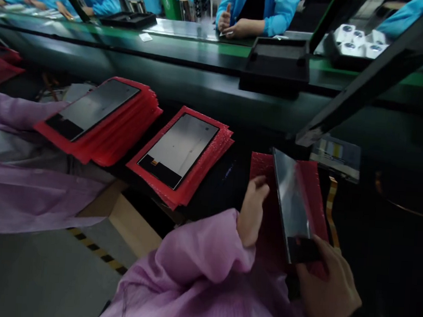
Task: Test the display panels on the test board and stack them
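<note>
Right hand [329, 285] grips the tilted panel [292, 200], long axis pointing forward-left; left hand [253, 212], half-curled, holds nothing.

The right hand [329, 287] hides the near right corner of the tilted, glossy rectangular panel with a black end band [291, 198], which conceals the middle of the flat red plastic sheet [262, 163]. Opposite, the top edge cuts off the head of the blue-jacketed person [285, 9]. Markings on the white cube-shaped boxes [349, 46] are too small to read.
</note>
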The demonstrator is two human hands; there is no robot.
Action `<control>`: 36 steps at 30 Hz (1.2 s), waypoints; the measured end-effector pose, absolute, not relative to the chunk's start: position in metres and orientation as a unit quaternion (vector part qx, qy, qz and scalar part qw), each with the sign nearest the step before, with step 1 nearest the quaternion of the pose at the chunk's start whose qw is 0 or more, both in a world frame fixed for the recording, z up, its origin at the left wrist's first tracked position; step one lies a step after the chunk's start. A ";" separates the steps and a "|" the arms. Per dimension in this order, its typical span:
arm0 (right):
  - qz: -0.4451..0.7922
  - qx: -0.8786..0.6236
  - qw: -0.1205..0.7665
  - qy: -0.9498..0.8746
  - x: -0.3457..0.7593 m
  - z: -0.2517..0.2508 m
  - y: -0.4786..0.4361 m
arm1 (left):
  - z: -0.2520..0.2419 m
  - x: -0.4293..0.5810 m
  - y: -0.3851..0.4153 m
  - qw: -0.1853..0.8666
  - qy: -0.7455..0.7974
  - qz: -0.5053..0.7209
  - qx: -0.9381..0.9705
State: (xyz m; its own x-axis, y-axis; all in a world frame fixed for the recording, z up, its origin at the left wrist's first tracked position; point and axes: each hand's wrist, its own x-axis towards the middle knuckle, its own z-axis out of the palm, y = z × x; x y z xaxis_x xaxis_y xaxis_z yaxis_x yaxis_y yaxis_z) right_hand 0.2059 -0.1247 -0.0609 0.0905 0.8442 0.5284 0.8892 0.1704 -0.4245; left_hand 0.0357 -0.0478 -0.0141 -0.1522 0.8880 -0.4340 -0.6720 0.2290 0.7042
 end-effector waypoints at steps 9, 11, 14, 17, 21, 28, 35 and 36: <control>-0.030 -0.659 0.358 -0.661 0.203 -0.055 -0.121 | -0.014 0.030 -0.091 0.588 0.538 0.561 0.223; -0.026 -0.662 0.346 -0.664 0.203 -0.055 -0.121 | -0.018 0.027 -0.085 0.608 0.529 0.563 0.186; -0.016 -0.659 0.335 -0.673 0.202 -0.056 -0.121 | -0.028 0.023 -0.082 0.655 0.491 0.547 0.173; -0.019 -0.646 0.350 -0.678 0.200 -0.058 -0.122 | -0.042 0.022 -0.084 0.661 0.476 0.536 0.222; 0.007 -0.644 0.331 -0.689 0.194 -0.060 -0.124 | -0.057 0.026 -0.088 0.641 0.482 0.551 0.229; 0.062 -0.635 0.322 -0.700 0.181 -0.059 -0.130 | -0.045 0.028 -0.086 0.685 0.417 0.586 0.116; 0.104 -0.597 0.340 -0.719 0.181 -0.062 -0.134 | -0.034 0.040 -0.093 0.696 0.407 0.562 0.185; 0.095 -0.586 0.342 -0.729 0.183 -0.064 -0.134 | -0.033 0.040 -0.092 0.694 0.405 0.564 0.189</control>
State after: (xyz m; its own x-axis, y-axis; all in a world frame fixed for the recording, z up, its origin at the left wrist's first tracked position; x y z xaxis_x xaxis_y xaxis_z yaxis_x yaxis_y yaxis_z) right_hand 0.1830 -0.1336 -0.0642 -0.0801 0.9186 0.3870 0.7880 0.2961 -0.5398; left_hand 0.0405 -0.0922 -0.0325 0.0359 0.9363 -0.3493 -0.6294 0.2927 0.7198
